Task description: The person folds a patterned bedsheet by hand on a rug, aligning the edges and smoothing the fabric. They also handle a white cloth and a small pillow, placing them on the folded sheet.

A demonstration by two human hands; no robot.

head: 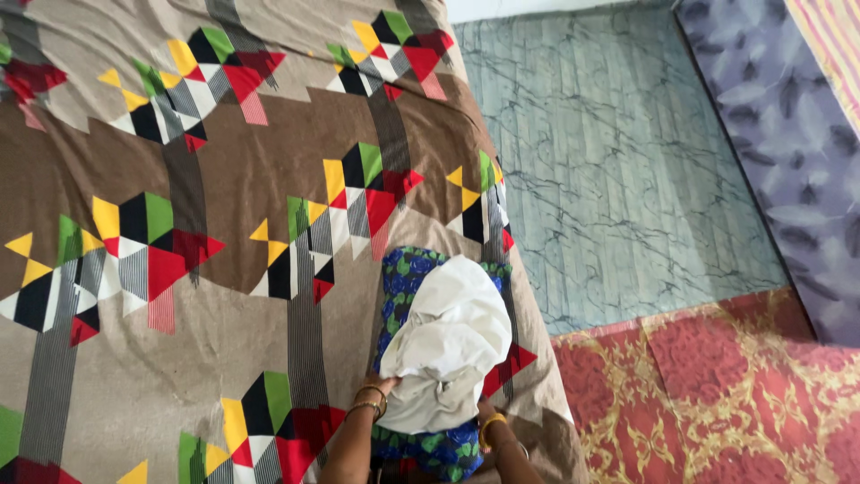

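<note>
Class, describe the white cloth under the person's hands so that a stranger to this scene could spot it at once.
Find the bed with the brown cover patterned in coloured triangles. Near its right edge lies a blue and green floral fabric. The white cloth is bunched on top of it, the only plain, unpatterned item there.

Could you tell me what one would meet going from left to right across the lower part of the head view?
Patterned brown bedsheet → left hand → white cloth on a blue-and-green floral cloth → red-and-gold floor covering.
</note>
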